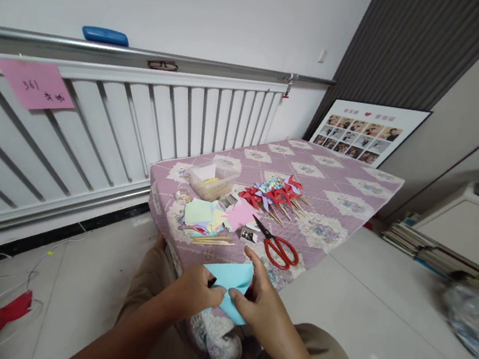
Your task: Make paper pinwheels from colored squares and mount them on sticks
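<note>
A light blue paper sheet (pixel 231 277) is held over my lap at the near corner of the table. My left hand (pixel 195 290) pinches its left side with fingers closed. My right hand (pixel 259 301) grips its right side, thumb on the paper and a finger raised along the edge. On the purple patterned tablecloth (pixel 344 187) just beyond lie red-handled scissors (pixel 278 246), thin wooden sticks (pixel 213 239), a stack of coloured paper squares (pixel 210 216), a small metal clip box (pixel 248 235) and a heap of finished paper pinwheels (pixel 275 195).
A clear plastic tub (pixel 212 183) stands behind the paper stack. A white radiator (pixel 110 121) with a pink note (pixel 35 85) runs along the left wall. A photo board (pixel 367 133) leans at the table's far end. Books (pixel 408 237) are stacked on the floor at right.
</note>
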Available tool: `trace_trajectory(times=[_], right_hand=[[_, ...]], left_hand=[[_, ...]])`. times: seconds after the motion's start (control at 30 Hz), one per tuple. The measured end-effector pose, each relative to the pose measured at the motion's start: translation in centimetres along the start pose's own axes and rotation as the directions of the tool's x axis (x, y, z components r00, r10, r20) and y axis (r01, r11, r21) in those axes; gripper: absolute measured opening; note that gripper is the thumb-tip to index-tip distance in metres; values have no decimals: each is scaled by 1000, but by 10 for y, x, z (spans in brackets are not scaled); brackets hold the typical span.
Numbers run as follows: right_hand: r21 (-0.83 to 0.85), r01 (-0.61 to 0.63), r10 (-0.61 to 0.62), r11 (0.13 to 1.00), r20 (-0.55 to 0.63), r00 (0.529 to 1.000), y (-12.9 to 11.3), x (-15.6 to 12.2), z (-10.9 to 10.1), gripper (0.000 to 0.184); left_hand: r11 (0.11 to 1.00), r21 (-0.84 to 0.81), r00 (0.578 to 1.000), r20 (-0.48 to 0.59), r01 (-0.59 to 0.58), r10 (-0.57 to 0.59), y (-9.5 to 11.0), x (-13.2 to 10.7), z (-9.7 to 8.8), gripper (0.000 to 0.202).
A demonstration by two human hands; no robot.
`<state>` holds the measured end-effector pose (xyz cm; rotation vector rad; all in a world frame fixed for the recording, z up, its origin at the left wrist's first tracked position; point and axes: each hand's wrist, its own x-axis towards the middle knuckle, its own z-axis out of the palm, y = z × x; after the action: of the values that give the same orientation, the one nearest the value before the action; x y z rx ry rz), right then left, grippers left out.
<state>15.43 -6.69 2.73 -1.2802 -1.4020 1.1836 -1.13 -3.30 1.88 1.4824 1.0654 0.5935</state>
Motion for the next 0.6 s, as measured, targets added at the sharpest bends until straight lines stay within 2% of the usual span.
trace_trajectory(times=[0.1,0.2,0.3,0.37,0.47,0.6], right_hand=[[19,14,-14,1000,-20,1000,1,0,2,80],[23,3,-2,1000,-53,999,4,1,5,81],[79,-18,25,997,-87,996,6,1,9,80],[153,-35,52,988,-109,993,7,0,12,80],[270,-57,101,961,-151,983,12,1,17,80],[390,-36,154,920,-276,949,23,4,23,81]], left_hand=[[997,50,997,53,-64,62,0,2,-1,9],[996,34,994,81,-82,79,3,2,-1,5],[997,-79,995,95,-24,31,6,1,-1,4],[971,-235,994,104,40,-16,6,0,-1,8],[854,-516,997,69,64,-33,-2,-2,0,22],[628,-778,999,0,25,-40,-21,-6,13,41]])
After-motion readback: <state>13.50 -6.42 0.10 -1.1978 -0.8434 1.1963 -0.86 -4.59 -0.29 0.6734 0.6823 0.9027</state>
